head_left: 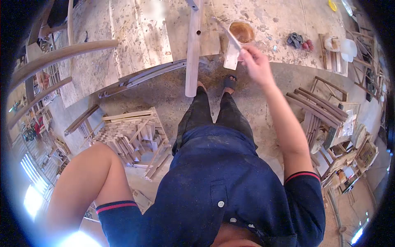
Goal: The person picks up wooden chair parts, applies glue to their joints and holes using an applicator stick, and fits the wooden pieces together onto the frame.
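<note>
My right hand [257, 64] is closed around a thin, flat, pale stick [231, 37], which points up and to the left. Just beyond the hand is a round container [242, 32] of amber-brown stuff on the table. A pale flat wooden piece [231, 57] sticks out over the table's front edge beneath the stick. Left of these, a long wooden bar [193, 61] with a dark hole reaches past the edge. My left arm is bent back at the lower left, and its hand is out of view.
The stained worktable [284, 53] carries a dark cloth [294, 40], small red items [307, 44] and a whitish plastic container [348, 49]. Curved wooden parts [66, 51] jut in at left. Stacked wood pieces [127, 138] stand on the floor, with more dark lengths [317, 107] at right.
</note>
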`<state>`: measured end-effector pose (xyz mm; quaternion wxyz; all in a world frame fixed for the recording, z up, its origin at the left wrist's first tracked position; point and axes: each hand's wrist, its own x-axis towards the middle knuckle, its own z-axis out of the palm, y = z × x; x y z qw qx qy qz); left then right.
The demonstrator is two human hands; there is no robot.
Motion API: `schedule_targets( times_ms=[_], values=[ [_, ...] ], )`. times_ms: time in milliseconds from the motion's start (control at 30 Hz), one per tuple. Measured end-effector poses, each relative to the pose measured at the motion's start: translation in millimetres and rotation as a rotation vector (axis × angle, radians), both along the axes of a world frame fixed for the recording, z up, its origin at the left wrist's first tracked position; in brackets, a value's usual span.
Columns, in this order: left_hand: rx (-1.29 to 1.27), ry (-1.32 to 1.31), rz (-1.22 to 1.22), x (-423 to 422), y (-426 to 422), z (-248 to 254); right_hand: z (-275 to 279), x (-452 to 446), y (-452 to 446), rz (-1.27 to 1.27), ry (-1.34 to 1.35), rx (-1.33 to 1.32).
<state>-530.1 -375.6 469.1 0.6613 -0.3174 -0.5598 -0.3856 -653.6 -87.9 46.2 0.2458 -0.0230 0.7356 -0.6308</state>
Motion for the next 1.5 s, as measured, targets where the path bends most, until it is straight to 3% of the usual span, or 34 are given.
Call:
schedule_targets(
  times_ms=[67, 133, 200, 267, 433, 533, 600, 800, 867, 900, 933, 1000, 1133, 1233, 1333, 1500],
  values=[
    [-0.012, -0.033, 0.027, 0, 8, -1, 18, -27, 30, 0.131, 0.307, 0.169],
    [0.019, 0.016, 0.021, -5, 14, -2, 20, -59, 63, 0.214, 0.391, 0.327],
    [0.073, 0.109, 0.053, -11, 20, -2, 20, -87, 92, 0.277, 0.649, 0.463],
    [0.157, 0.245, 0.116, -18, 25, -3, 22, -99, 111, 0.333, 0.708, 0.593],
    [-0.039, 0.053, 0.384, -4, 11, 11, -26, -104, 117, 0.395, 0.827, 0.804],
    [0.112, -0.034, 0.262, 27, 11, 11, -32, -94, 103, 0.409, 0.882, 0.9],
    [0.173, -0.095, 0.094, 32, 16, 3, -30, -89, 100, 0.413, 0.787, 0.897],
    [0.081, -0.133, 0.053, 20, 20, -6, -11, -49, 84, 0.139, 0.972, 0.625],
    [0.12, -0.098, 0.015, 16, 26, -6, -24, -20, 72, 0.194, 0.889, 0.533],
    [0.141, -0.085, -0.006, 14, 29, -6, -4, 0, 57, 0.252, 0.954, 0.409],
    [0.14, -0.085, 0.02, 13, 30, -5, -33, 19, 50, 0.339, 0.634, 0.374],
    [0.137, -0.081, 0.072, 12, 34, -4, -32, 60, 29, 0.51, 0.594, 0.312],
    [0.122, -0.084, 0.069, 10, 41, -4, -56, 118, -13, 0.652, -0.079, 0.132],
    [0.036, -0.153, 0.01, 12, 47, -2, -52, 135, -47, 0.55, -0.515, -0.095],
    [0.04, -0.179, 0.001, 13, 52, -2, -60, 134, -77, 0.484, -0.767, -0.159],
    [0.071, -0.188, -0.031, 17, 41, -5, -75, 129, -113, 0.154, -0.946, -0.258]
  ],
)
